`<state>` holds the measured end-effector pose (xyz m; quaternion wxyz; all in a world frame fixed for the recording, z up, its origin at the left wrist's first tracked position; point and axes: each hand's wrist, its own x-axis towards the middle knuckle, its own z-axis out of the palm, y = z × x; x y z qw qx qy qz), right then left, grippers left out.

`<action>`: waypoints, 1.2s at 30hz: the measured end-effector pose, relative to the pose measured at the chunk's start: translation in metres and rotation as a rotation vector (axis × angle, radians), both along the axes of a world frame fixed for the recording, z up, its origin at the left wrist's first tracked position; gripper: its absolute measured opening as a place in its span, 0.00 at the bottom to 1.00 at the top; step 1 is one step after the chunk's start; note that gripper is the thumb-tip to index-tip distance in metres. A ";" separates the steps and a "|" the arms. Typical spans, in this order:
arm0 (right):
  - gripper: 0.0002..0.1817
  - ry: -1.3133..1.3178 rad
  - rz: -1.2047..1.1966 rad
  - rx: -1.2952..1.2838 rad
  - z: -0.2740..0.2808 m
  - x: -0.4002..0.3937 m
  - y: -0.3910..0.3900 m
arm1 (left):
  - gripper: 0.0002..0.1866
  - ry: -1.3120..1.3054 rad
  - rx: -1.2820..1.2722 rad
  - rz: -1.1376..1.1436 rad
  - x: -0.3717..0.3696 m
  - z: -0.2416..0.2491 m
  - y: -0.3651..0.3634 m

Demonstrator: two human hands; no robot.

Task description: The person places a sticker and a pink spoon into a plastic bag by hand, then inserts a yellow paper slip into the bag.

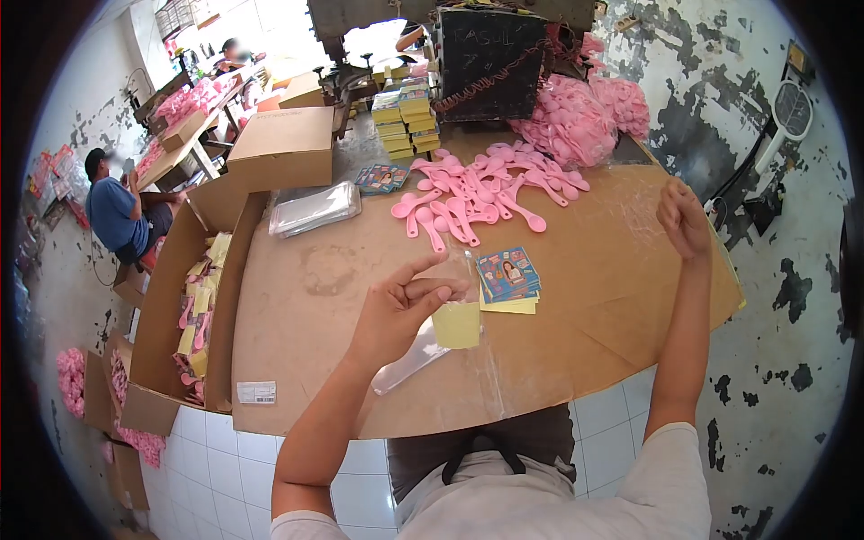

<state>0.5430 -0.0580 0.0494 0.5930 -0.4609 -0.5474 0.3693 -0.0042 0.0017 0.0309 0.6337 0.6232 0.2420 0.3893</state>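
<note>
My left hand is pinched on a clear plastic bag with a yellow card inside, held above the cardboard-covered table. Away to the right, my right hand is raised near the table's right edge with its fingers curled; whether anything is in it is hidden. A small stack of blue printed cards with yellow ones under it lies just right of the held bag. Beyond it spreads a heap of pink spoons. A clear plastic sleeve lies on the table beneath my left forearm and hand.
An open carton of packed spoons stands at the left, with a closed box behind. Empty bags, card stacks, a black machine box and bagged pink spoons are at the back. Two people sit at the left.
</note>
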 end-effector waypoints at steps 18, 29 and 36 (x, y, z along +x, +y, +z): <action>0.17 -0.512 0.328 0.091 0.004 -0.287 0.018 | 0.24 0.021 0.018 0.140 0.010 -0.011 -0.001; 0.12 0.017 0.484 -0.253 -0.016 -0.292 0.038 | 0.17 0.079 -0.141 0.096 0.006 -0.020 0.007; 0.09 0.046 0.429 -0.233 -0.035 -0.284 0.040 | 0.14 0.049 -0.056 0.151 0.011 -0.024 0.004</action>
